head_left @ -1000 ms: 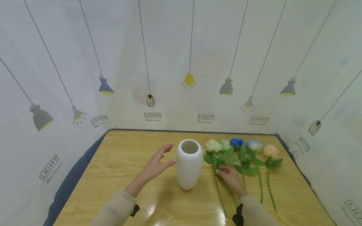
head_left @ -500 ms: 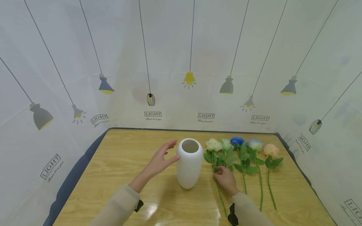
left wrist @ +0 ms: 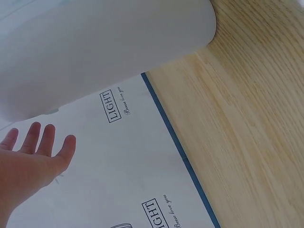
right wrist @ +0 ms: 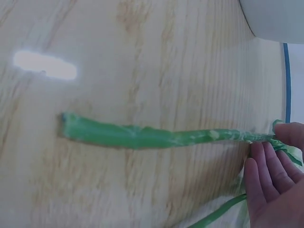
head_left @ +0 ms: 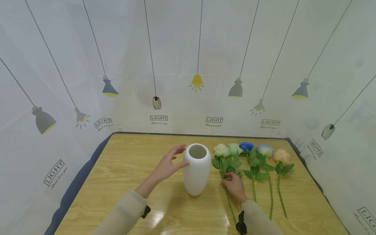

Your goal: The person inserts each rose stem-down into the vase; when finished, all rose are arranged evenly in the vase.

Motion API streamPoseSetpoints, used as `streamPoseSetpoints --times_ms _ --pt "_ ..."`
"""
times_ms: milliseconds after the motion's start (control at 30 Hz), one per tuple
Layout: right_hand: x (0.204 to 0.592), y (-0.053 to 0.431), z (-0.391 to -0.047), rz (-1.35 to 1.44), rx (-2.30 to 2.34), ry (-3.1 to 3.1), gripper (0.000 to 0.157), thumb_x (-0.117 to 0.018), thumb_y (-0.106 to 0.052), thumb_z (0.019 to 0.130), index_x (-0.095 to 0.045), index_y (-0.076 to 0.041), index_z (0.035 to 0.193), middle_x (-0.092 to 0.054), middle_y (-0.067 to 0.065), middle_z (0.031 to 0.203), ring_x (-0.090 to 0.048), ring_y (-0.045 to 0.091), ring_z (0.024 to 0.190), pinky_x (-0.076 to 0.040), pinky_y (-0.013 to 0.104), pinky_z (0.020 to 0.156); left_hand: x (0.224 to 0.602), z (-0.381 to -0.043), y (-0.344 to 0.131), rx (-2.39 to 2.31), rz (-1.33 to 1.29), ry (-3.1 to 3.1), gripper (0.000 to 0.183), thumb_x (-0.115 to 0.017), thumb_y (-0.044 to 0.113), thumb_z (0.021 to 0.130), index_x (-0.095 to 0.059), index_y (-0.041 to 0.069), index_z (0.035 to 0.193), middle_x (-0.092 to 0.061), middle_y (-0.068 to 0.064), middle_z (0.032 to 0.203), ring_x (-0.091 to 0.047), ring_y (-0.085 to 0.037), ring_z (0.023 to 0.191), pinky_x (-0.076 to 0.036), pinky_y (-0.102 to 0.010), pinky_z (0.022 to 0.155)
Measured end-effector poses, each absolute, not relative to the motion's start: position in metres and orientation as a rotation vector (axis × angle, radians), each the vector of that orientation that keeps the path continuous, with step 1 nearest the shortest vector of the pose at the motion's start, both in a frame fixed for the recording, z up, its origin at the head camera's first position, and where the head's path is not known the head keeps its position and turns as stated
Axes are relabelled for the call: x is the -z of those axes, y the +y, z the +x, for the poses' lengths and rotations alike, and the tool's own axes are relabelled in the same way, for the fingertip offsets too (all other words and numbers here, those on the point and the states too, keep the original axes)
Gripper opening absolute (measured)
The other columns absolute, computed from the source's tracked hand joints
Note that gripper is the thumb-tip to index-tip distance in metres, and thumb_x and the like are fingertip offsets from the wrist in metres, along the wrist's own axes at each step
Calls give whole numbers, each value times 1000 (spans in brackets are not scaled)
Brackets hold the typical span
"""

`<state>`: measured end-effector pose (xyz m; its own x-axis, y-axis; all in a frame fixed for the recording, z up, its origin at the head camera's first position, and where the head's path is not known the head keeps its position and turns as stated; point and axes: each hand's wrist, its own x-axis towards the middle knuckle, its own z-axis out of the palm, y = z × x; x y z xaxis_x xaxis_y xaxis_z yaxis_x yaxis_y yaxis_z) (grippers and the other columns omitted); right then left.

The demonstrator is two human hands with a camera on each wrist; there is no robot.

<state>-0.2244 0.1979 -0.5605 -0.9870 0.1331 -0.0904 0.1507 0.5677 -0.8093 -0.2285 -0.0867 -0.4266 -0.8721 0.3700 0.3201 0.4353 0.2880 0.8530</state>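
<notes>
A white vase (head_left: 196, 178) stands upright in the middle of the wooden table, its round mouth facing up. My left hand (head_left: 168, 166) is at the vase's left side, fingers spread and thumb right at its upper wall. In the left wrist view the vase (left wrist: 104, 52) fills the top, with the fingers below it. To the right of the vase, my right hand (head_left: 235, 187) pinches the stem of the leftmost flower, a cream rose (head_left: 221, 150). The right wrist view shows that green stem (right wrist: 152, 137) lying along the table, thumb and fingertips meeting at its leafy end.
Right of the cream rose lie a pale green rose (head_left: 235, 149), a blue rose (head_left: 246, 146), a pale lilac rose (head_left: 265, 150) and a peach rose (head_left: 282, 156), stems toward me. Behind the table (head_left: 141, 147) hangs a white cloth (head_left: 176, 58) printed with lamps.
My right hand has shifted left, from between the stems onto the cream rose's stem. The left hand has moved slightly right, closer to the vase.
</notes>
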Motion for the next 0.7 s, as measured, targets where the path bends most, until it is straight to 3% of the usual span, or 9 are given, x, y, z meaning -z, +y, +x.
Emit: streamPoseSetpoints --times_ms 433,700 --pt "550 212 -226 324 1593 2612 34 -60 -7 81 -51 4 113 -60 13 88 -56 26 75 -47 35 58 423 -228 -83 1696 -760 -2498 56 -68 23 79 -42 18 129 -51 -3 120 -45 -19 111 -35 -46 91" --pt "532 218 -224 247 1815 2393 36 -55 -1 85 -45 7 118 -57 18 91 -55 34 77 -47 41 62 397 -215 -80 1738 -789 -2508 56 -67 13 79 -41 4 128 -47 -14 123 -43 -30 111 -34 -50 91"
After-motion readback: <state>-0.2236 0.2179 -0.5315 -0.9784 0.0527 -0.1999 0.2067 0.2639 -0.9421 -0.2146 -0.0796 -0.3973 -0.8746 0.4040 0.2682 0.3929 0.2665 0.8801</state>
